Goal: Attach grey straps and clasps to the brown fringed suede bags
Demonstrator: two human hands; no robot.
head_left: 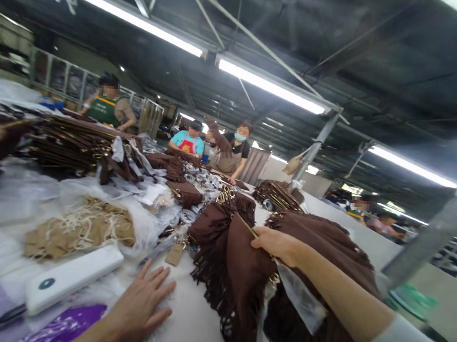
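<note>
The right hand (276, 244) pinches a brown fringed bag (240, 267) off the pile; the left hand (141, 304) lies flat and empty on the table (196, 326). Next comes lifting it clear, judged.

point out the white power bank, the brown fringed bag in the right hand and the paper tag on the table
white power bank (73, 277), head view, middle of its top face
brown fringed bag (241, 261), head view, smooth flap below the right hand (276, 245)
paper tag (175, 253), head view, centre of the tag
</note>
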